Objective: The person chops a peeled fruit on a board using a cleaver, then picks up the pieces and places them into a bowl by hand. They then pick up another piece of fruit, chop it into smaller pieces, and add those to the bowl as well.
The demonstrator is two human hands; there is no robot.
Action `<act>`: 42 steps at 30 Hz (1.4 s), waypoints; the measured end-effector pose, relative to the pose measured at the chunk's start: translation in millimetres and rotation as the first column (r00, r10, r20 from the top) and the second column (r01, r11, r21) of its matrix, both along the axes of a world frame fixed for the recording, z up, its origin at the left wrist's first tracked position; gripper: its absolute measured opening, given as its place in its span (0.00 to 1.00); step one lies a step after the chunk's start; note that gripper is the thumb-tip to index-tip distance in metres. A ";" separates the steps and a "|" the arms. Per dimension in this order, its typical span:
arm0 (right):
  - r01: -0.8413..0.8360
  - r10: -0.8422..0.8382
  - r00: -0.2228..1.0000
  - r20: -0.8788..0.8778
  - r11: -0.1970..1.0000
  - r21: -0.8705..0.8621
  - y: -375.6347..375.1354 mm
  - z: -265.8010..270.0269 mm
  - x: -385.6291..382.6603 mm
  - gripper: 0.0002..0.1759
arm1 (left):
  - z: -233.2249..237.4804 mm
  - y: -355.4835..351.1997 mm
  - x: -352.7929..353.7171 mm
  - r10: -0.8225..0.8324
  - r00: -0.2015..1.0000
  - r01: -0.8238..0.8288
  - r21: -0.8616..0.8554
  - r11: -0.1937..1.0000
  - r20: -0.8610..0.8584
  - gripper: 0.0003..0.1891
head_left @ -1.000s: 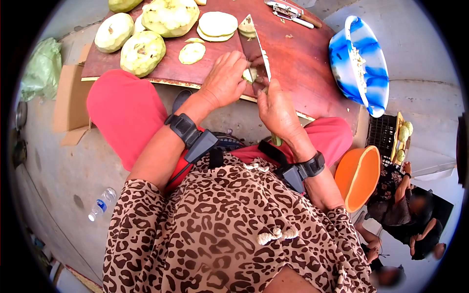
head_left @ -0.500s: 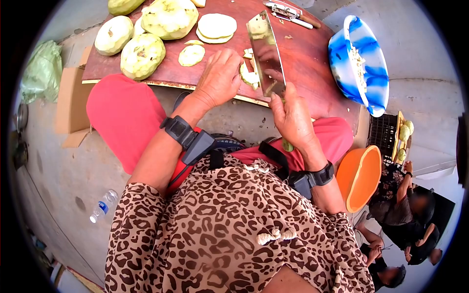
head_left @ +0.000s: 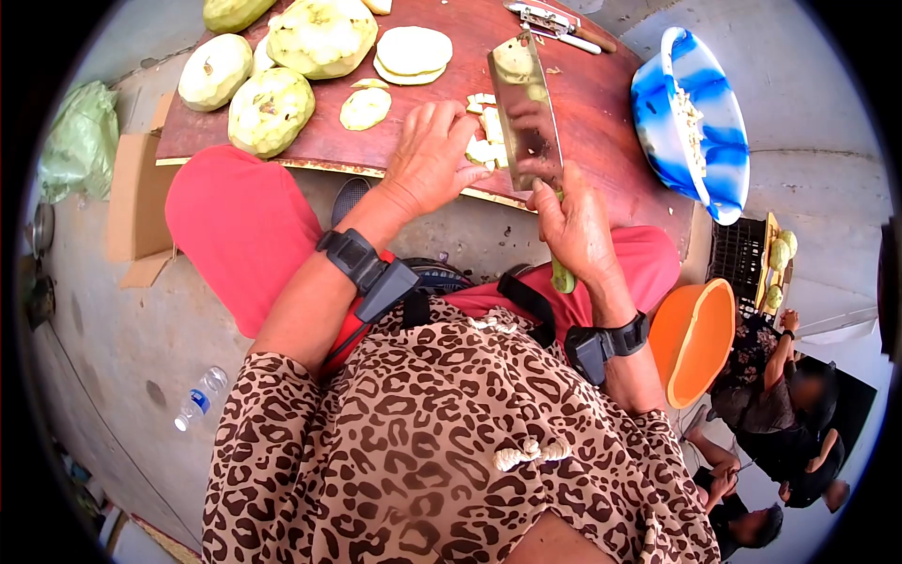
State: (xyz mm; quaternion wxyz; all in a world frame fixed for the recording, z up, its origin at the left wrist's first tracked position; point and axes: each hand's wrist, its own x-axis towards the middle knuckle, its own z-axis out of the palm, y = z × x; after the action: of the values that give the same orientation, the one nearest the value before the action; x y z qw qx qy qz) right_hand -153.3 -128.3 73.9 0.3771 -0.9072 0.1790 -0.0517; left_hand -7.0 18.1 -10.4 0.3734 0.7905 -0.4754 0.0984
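Observation:
My right hand (head_left: 580,226) is wrapped round the green handle of a cleaver (head_left: 526,113). Its broad, shiny blade stands over the red wooden board, just right of some pale cut vegetable pieces (head_left: 485,148). My left hand (head_left: 427,158) is on the other side of these pieces, with fingers curled and thumb against the near ones; its fingertips are partly hidden. Left of that hand lie a thin round slice (head_left: 365,109) and a stack of thicker slices (head_left: 413,54). Several peeled, pale green round vegetables (head_left: 272,111) sit at the board's left end.
A blue and white basin (head_left: 648,117) holding chopped bits stands beyond the board's right edge. Peelers (head_left: 564,26) lie at the far edge. An orange tub (head_left: 691,343) is by my right knee, a cardboard box (head_left: 136,197) at left. Other people sit at lower right.
The cleaver has shifted right and slightly nearer to me, away from the cut pieces. My left thumb has spread toward the pieces, which now lie more apart.

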 end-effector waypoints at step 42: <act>-0.117 -0.183 0.974 0.132 0.090 0.989 -11.1 -29.9 0.9 0.10 | 46.4 -45.6 1.5 -0.735 -0.457 -0.480 -0.556 0.678 -0.502 0.40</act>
State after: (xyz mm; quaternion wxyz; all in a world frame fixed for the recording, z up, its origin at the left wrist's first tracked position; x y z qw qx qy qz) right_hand -152.3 -139.4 44.0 0.9056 -0.3980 0.1441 -0.0262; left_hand -5.5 -27.5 36.0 0.8410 0.1612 0.0357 -0.5153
